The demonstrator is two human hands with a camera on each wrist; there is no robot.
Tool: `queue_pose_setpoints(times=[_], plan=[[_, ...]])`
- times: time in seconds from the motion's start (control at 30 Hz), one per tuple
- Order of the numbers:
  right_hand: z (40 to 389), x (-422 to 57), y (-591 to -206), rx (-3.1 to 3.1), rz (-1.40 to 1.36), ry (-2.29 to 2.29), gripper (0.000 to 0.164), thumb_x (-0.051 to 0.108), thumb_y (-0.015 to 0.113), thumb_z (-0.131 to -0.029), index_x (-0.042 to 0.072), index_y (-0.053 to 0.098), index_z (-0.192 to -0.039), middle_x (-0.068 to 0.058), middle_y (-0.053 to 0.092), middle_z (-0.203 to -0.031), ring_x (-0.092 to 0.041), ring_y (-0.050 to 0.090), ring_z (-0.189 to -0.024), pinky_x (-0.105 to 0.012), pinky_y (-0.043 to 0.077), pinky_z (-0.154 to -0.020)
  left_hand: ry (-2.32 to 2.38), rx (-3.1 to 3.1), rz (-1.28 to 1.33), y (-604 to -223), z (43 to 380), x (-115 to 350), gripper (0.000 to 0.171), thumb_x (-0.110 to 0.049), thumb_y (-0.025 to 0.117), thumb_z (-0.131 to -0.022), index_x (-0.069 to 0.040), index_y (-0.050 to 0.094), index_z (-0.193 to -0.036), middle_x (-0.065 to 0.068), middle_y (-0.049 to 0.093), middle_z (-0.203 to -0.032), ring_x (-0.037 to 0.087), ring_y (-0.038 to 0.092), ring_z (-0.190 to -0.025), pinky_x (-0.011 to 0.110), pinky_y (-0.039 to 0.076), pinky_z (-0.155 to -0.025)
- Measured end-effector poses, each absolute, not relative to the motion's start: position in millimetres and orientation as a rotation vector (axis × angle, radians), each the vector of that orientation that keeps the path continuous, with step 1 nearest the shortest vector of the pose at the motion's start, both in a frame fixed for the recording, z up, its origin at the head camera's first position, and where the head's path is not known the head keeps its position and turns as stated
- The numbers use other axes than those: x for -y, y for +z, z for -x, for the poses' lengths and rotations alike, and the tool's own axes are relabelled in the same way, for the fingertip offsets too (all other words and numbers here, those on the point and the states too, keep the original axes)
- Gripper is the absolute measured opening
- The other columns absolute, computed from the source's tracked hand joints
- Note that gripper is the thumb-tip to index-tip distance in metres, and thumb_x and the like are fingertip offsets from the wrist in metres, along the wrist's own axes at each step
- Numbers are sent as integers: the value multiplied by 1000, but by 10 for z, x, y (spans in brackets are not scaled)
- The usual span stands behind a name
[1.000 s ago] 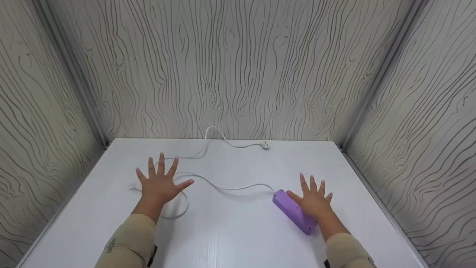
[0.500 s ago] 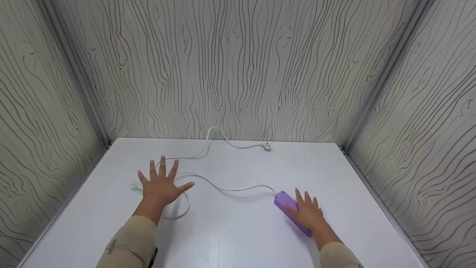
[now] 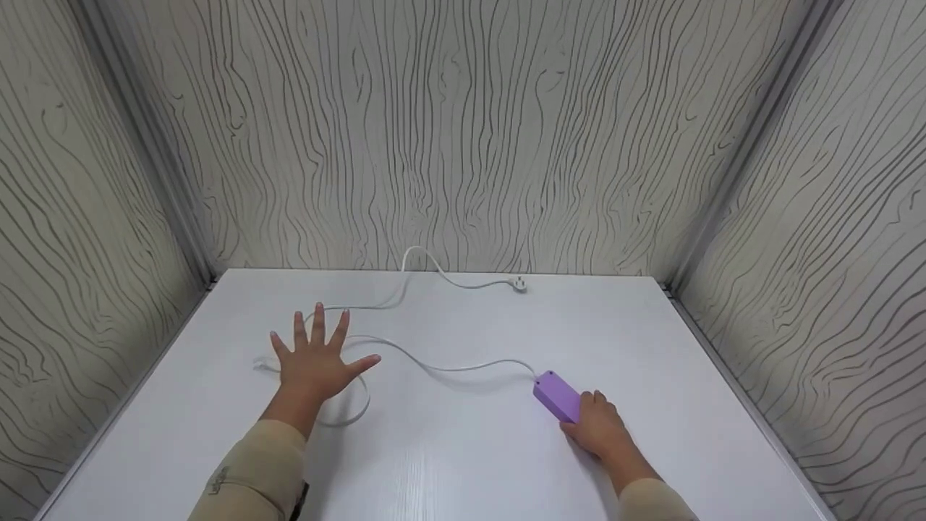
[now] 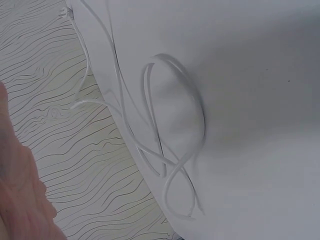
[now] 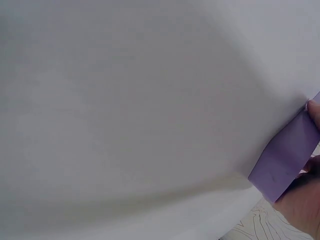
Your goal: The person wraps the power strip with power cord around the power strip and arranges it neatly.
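A purple power strip [image 3: 555,396] lies slantwise on the white table, its visible face plain with small dark screw holes. My right hand [image 3: 599,428] grips its near half, thumb on the left side and fingers over the far side. The right wrist view shows the strip's end [image 5: 282,157] between thumb and fingers. From its far end runs a white cord [image 3: 463,368] leftward. My left hand [image 3: 316,370] is spread above the cord's loops, fingers straight and holding nothing; it hides part of them in the head view. The left wrist view shows the looped cord [image 4: 202,115].
The cord's three-pin plug [image 3: 519,284] lies near the table's back edge, where one bend of cord rises against the back wall [image 3: 463,145]. Wood-patterned panels [image 3: 832,253] enclose the table [image 3: 448,456] on the left, right and back.
My right hand has moved down and left onto the power strip, its spread fingers curling round it. The left hand stays spread in nearly the same place.
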State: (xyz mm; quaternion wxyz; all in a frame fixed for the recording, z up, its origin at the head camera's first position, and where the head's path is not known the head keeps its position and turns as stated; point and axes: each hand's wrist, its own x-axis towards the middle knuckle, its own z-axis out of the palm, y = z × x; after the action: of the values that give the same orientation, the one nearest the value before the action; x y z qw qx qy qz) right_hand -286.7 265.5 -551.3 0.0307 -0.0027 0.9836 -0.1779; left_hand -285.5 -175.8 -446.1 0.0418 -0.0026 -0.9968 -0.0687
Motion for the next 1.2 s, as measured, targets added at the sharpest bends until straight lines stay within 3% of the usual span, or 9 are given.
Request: queue_pose_setpoints(times=[0.13, 0.33, 0.67, 1.2], plan=[[2873, -2657, -5503, -3050, -4, -543, 62, 27, 68, -79, -12, 40, -118, -25, 48, -107, -39, 48, -96, -53, 41, -83, -215, 3050, 7, -4455, 2851, 1760, 100, -86, 23, -70, -22, 13, -147, 19, -6, -151, 46, -9, -134, 71, -12, -93], [2868, -2658, -5496, -3056, -33, -554, 63, 28, 70, -77, -12, 41, -116, -21, 49, -100, -36, 48, -92, -52, 42, -80, -205, 3048, 3, -4476, 2862, 1756, 101, -87, 22, -70, -23, 12, -147, 19, -5, -151, 46, -11, -134, 70, -13, -92], [2943, -2674, -5272, -3114, -27, -531, 58, 27, 70, -78, -9, 45, -115, -21, 56, -102, -36, 53, -96, -52, 44, -80, -197, 3040, 5, -4490, 2864, 1756, 100, -85, 25, -71, -22, 12, -147, 19, -4, -151, 46, -9, -134, 71, -12, -93], [3006, -2604, -4923, -3214, 82, -565, 63, 31, 72, -78, -7, 42, -118, -22, 56, -109, -35, 56, -98, -53, 44, -84, -220, 3059, 30, -4521, 2848, 1648, 97, -82, 29, -73, -23, 11, -147, 19, -1, -151, 45, -7, -135, 71, -7, -94]])
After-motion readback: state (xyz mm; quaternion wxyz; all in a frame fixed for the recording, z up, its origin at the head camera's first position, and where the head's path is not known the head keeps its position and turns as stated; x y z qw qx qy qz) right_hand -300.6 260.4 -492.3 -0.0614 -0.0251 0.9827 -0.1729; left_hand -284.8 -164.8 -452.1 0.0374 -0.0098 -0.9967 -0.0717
